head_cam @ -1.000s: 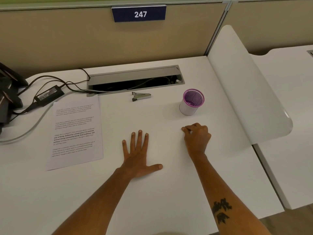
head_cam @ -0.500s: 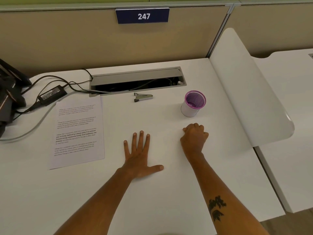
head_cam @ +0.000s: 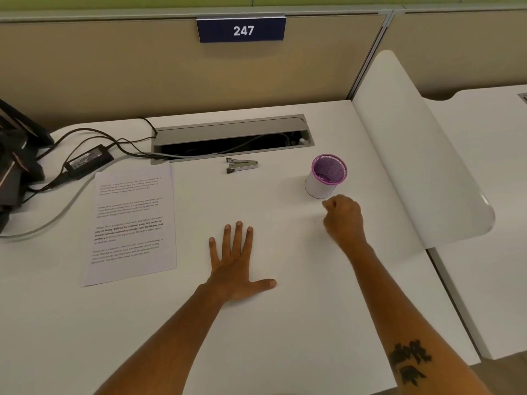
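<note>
A: What is different about the right hand (head_cam: 343, 219)?
B: It is farther forward than a second ago, with its knuckles now just beside the base of the purple-rimmed cup (head_cam: 325, 178).
A: And its fingers?
B: They curl tighter, into a fist; before, their tips lay on the desk (head_cam: 285, 337).

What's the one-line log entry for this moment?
left hand flat on desk | right hand curled near purple-rimmed cup | stapler untouched

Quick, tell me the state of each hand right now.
Left hand: open, fingers straight, flat on the desk, holding nothing.
Right hand: fingers curled shut, nothing visible in it, near the cup.
</note>
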Demonstrator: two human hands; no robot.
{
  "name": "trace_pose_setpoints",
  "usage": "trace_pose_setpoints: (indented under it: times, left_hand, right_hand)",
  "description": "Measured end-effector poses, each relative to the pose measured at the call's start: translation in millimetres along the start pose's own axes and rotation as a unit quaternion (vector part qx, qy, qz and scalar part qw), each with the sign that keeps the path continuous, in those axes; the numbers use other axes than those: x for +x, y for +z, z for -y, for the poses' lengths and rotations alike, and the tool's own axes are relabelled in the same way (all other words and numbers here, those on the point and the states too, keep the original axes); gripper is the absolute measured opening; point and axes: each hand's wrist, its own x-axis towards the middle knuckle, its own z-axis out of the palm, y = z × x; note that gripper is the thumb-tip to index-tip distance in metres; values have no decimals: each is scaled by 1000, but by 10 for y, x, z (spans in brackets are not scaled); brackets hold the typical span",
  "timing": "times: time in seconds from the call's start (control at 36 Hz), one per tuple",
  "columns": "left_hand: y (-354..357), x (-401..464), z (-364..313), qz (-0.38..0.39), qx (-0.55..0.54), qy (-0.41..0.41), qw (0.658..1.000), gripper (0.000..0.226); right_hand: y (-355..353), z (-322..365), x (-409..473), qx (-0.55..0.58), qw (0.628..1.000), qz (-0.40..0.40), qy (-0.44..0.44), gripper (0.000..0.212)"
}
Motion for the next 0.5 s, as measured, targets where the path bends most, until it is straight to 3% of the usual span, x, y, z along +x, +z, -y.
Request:
trace_pose_setpoints:
  times: [0.08,0.19,0.5]
  left_hand:
    - [11,0,9,-8,-1,2,1000,148]
    - [12,1,11,-11,-2,4,1000,147]
    - [0,-5,6,-6,-6,5,1000,147]
  right_hand:
    - [-279,115,154,56,998,-23,-23,27]
    - [-557,255,433,94,994,-50,-16,21]
    - [-714,328,780,78,996,-51,-11,27]
